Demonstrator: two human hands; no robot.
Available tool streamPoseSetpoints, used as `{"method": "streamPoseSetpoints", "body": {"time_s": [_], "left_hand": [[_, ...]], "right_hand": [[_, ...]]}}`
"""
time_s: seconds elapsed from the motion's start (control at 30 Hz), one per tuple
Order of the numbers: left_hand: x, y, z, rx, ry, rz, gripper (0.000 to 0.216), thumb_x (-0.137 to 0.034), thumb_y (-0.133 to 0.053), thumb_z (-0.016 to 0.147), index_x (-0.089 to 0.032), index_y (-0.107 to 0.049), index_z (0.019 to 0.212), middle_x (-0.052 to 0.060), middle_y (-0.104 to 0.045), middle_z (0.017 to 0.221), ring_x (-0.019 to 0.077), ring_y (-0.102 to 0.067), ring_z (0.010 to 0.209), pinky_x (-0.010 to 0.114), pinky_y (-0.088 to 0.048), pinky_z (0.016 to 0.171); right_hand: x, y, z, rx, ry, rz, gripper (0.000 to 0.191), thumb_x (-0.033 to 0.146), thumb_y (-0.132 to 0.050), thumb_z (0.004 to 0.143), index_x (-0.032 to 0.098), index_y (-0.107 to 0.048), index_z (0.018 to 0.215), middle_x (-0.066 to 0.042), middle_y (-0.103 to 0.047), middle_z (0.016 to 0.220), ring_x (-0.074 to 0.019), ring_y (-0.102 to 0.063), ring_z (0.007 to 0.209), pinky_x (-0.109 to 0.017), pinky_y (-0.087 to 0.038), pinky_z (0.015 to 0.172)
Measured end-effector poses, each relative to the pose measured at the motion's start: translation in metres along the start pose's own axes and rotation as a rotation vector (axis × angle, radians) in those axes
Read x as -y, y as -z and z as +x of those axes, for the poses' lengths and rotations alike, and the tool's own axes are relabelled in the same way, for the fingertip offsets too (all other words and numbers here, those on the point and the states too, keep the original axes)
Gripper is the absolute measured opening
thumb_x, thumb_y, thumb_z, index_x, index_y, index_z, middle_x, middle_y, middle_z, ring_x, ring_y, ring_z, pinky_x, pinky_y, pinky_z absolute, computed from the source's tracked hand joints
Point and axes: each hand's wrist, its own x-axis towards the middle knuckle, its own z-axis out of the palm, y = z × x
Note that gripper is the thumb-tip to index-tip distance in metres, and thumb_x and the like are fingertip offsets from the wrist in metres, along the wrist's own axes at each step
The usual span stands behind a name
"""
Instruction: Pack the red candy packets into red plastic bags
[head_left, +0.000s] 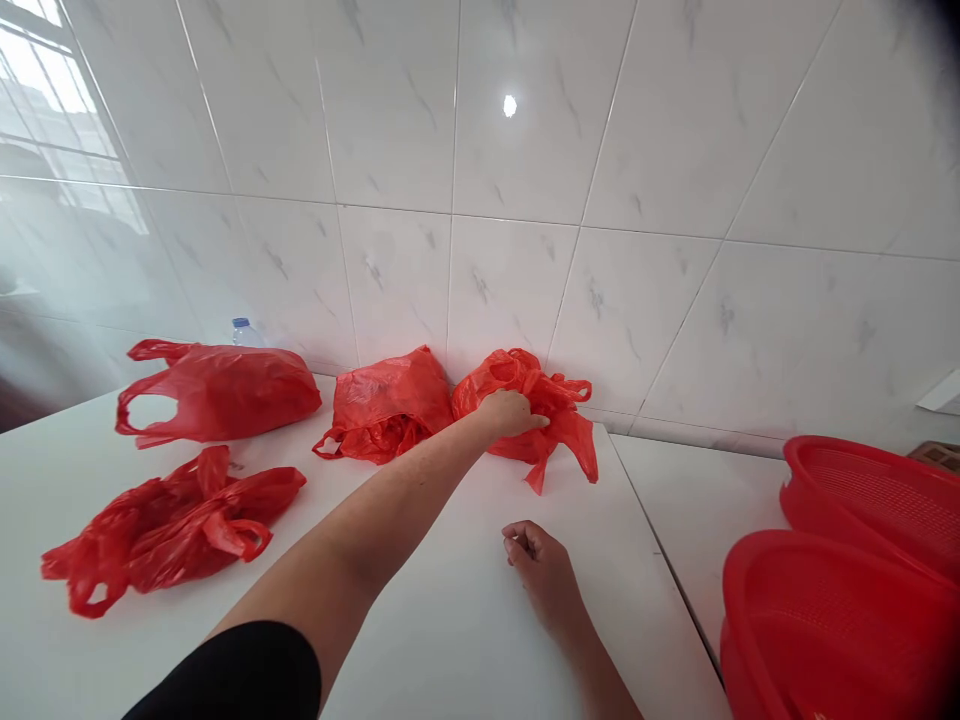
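My left hand (512, 412) reaches far across the white table (465, 620) and grips a crumpled red plastic bag (559, 410) lying against the tiled wall. My right hand (538, 563) rests on the table nearer to me, its fingers curled in loosely with nothing visible in them. A second red bag (386, 405) lies just left of the gripped one, touching it.
Two more red plastic bags lie at the left: a full one (225, 390) near the wall and a flat one (169, 525) closer to me. A clear bottle (241, 331) stands behind the full bag. Red plastic colander baskets (847, 600) are stacked at the right.
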Motion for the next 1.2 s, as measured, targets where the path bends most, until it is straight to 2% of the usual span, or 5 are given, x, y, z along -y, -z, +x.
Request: {"method": "streamPoseSetpoints", "body": {"time_s": [0.27,0.43,0.63,1.03,1.2], "left_hand": [[0.012,0.026,0.007,-0.286,-0.001,-0.099,0.021,-0.029,-0.053,0.090,-0.013,-0.063,0.097,0.008,-0.066,0.094,0.0187,-0.062,0.087,0.037,-0.050,0.079],[0.004,0.045,0.001,-0.537,-0.141,-0.204,0.044,-0.009,-0.047,0.084,-0.015,-0.051,0.128,0.011,-0.054,0.130,0.0222,-0.051,0.118,0.034,-0.042,0.096],[-0.012,0.055,-0.035,-0.727,-0.277,-0.468,0.055,-0.008,-0.041,0.086,-0.026,-0.042,0.138,0.004,-0.051,0.135,0.0155,-0.056,0.108,0.030,-0.048,0.090],[0.011,-0.025,-0.173,-0.393,0.034,-0.637,0.086,-0.012,-0.061,0.072,-0.030,-0.023,0.147,0.005,-0.054,0.125,0.0199,-0.059,0.103,0.030,-0.052,0.083],[0.025,-0.071,-0.191,-0.302,0.131,-0.573,0.099,-0.009,-0.061,0.067,-0.034,-0.009,0.148,0.009,-0.040,0.140,0.0205,-0.059,0.103,0.031,-0.054,0.077]], "right_hand": [[0.005,0.001,-0.001,-0.004,0.000,-0.021,0.020,0.038,-0.052,0.080,0.022,-0.063,0.086,0.002,-0.047,0.066,-0.0125,-0.039,0.059,-0.024,-0.033,0.053],[0.001,-0.001,0.000,-0.008,0.015,-0.035,0.021,0.039,-0.052,0.080,0.021,-0.063,0.085,0.002,-0.048,0.066,-0.0124,-0.039,0.059,-0.025,-0.032,0.053],[0.000,-0.001,0.000,-0.019,0.003,-0.006,0.023,0.040,-0.053,0.079,0.021,-0.063,0.085,0.003,-0.046,0.065,-0.0121,-0.037,0.058,-0.025,-0.032,0.052],[-0.006,0.020,0.008,-0.010,-0.060,0.345,0.043,0.059,-0.053,0.079,0.020,-0.043,0.066,0.006,-0.041,0.056,-0.0057,-0.027,0.044,-0.021,-0.016,0.042],[0.015,0.005,-0.007,0.135,0.064,0.461,0.058,0.072,-0.050,0.075,0.019,-0.059,0.097,-0.003,-0.061,0.078,-0.0115,-0.051,0.058,-0.023,-0.038,0.050]]}}
